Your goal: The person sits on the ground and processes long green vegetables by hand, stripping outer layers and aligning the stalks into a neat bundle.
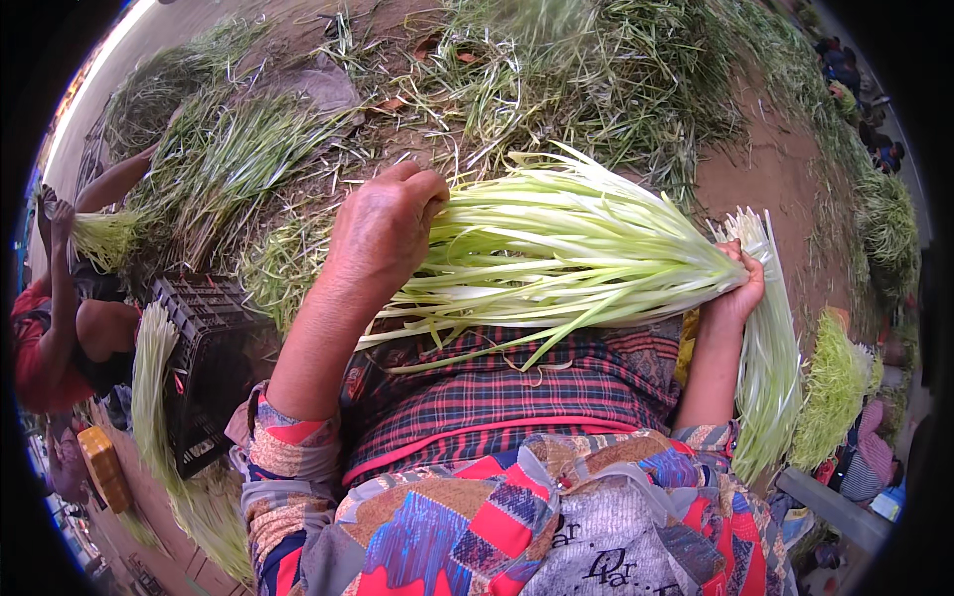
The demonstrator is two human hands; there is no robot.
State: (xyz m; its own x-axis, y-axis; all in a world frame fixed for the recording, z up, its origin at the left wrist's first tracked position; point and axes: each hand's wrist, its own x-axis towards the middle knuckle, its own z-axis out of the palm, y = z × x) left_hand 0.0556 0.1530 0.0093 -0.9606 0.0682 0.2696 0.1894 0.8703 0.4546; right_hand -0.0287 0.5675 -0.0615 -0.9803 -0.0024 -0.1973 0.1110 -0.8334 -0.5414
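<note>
Across my lap lies a fanned bunch of leafy greens (566,238), with long flat yellow-green leaves and pale stalk ends, like blanched chives or garlic leaves. My right hand (735,288) is wrapped round the gathered stalk ends at its right side. My left hand (393,223) is raised at the leaf-tip side, its fingers curled closed against the leaves. Whatever those fingers pinch is hidden. A few leaves hang loose over the plaid cloth (477,382) on my lap. Another pale bunch of greens (770,348) lies just beyond my right hand.
Ahead, heaps of loose green leaves (596,89) cover the ground. A dark plastic crate (204,338) stands at left, a pale bunch (154,377) along it. Further left, another person (65,318) holds a bunch. More greens (835,387) lie at right, near a grey bar (835,512).
</note>
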